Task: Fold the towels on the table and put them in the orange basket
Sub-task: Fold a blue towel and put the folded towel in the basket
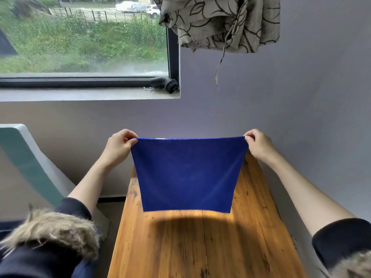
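you are holding blue towel [186, 173] up, spread flat in air over wooden table [200, 247], lower edge hanging clear of wood. folding looking barely begun; no finished stack showing, orange basket not showing. your left hand [118, 145] is pinching top left corner, your right hand [259, 144] is pinching top right corner, fingers curled on cloth, arms reaching forward, top hem pulling taut between them.

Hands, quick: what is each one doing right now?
Left hand: pinches the blue towel at its top left corner.
Right hand: pinches the top right corner.
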`<act>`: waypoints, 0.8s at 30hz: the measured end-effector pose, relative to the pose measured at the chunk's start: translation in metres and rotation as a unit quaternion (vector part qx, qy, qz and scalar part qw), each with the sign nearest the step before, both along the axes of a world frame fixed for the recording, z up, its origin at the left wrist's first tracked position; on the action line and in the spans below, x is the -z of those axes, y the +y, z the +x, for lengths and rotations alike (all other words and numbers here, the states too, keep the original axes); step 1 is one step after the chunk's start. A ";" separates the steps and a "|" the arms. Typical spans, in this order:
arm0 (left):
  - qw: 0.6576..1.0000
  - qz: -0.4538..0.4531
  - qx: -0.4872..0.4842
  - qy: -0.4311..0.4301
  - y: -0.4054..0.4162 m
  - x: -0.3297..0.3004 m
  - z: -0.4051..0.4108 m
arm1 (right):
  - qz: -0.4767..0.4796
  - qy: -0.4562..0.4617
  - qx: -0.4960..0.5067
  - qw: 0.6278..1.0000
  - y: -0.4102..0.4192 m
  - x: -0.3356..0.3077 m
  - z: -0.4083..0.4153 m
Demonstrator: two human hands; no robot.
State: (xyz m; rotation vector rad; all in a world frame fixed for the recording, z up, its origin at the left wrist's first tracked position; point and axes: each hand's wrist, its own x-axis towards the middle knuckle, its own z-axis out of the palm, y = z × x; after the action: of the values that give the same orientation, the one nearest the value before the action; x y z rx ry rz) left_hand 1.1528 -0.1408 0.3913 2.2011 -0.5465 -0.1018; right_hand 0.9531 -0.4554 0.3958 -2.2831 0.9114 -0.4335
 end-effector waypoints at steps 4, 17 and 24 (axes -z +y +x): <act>0.997 -0.057 -0.010 -0.052 -0.009 -0.012 -0.002 | -0.033 -0.075 0.019 0.996 -0.007 -0.017 0.005; 0.984 0.120 0.070 0.116 0.057 0.125 -0.096 | 0.059 0.100 -0.019 0.993 0.047 0.140 -0.107; 0.922 0.224 0.122 0.293 0.101 0.201 -0.172 | 0.164 0.261 -0.039 0.951 0.082 0.204 -0.182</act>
State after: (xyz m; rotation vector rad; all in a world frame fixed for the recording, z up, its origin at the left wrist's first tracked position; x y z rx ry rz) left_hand 0.9809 -0.0394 0.1903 2.3578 -0.4777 -1.0749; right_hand 0.7710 -0.3733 0.1914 -2.1373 1.0447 0.3574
